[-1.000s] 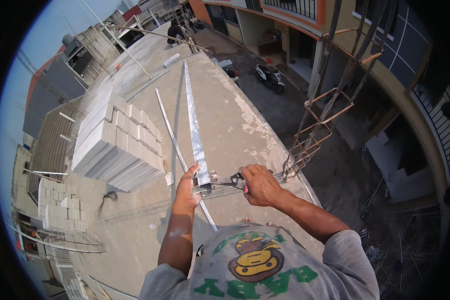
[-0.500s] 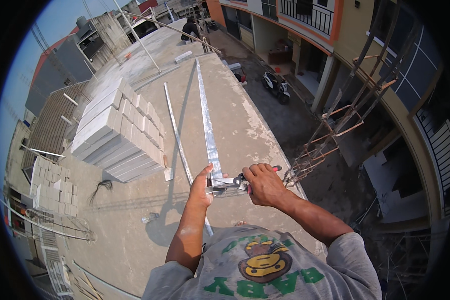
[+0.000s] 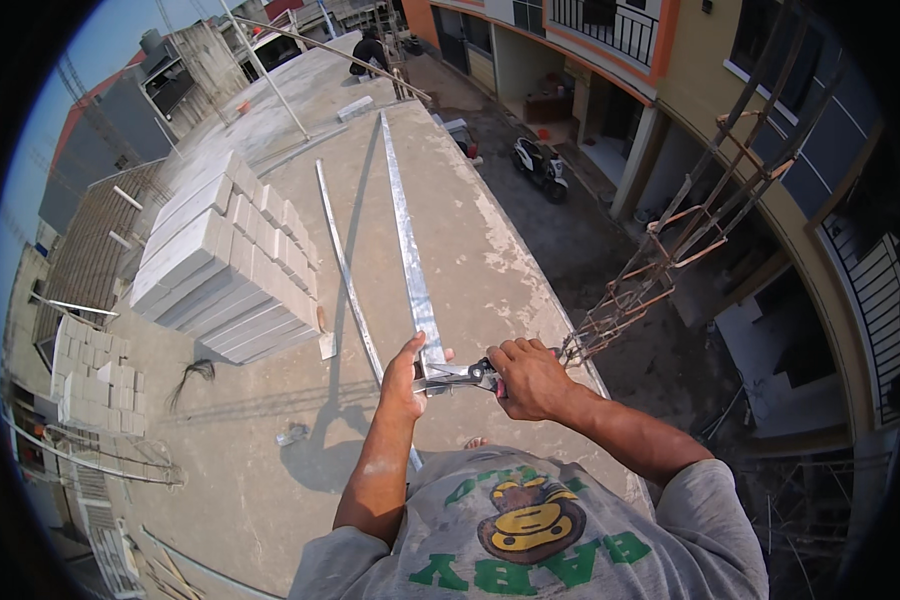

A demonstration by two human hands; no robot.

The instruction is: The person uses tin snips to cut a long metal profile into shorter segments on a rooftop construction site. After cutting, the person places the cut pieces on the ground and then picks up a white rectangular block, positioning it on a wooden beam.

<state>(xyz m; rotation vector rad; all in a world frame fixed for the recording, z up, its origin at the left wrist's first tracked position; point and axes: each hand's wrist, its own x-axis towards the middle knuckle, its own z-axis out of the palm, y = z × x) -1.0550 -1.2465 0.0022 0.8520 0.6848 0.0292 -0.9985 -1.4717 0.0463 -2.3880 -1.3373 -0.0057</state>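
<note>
A long silvery metal profile [image 3: 403, 240] runs away from me across the concrete slab, its near end raised at my hands. My left hand [image 3: 402, 382] is closed around that near end, thumb pointing up along its side. My right hand [image 3: 533, 378] grips the handles of a pair of tin snips [image 3: 462, 377], which show red and black beside the fingers. The snips point left, with their blades across the profile's end, close to my left fingers. Exactly how far the blades bite into the metal is hard to see.
A second thin metal profile [image 3: 345, 265] lies to the left. Further left stand a big stack of pale blocks [image 3: 225, 270] and a lower stack [image 3: 95, 375]. A rusty rebar column [image 3: 635, 290] rises at the slab's right edge, above a drop. A person [image 3: 368, 55] crouches far off.
The handles of the snips have come closer together under my right hand. My left hand keeps its hold on the profile. The whole view has shifted slightly.
</note>
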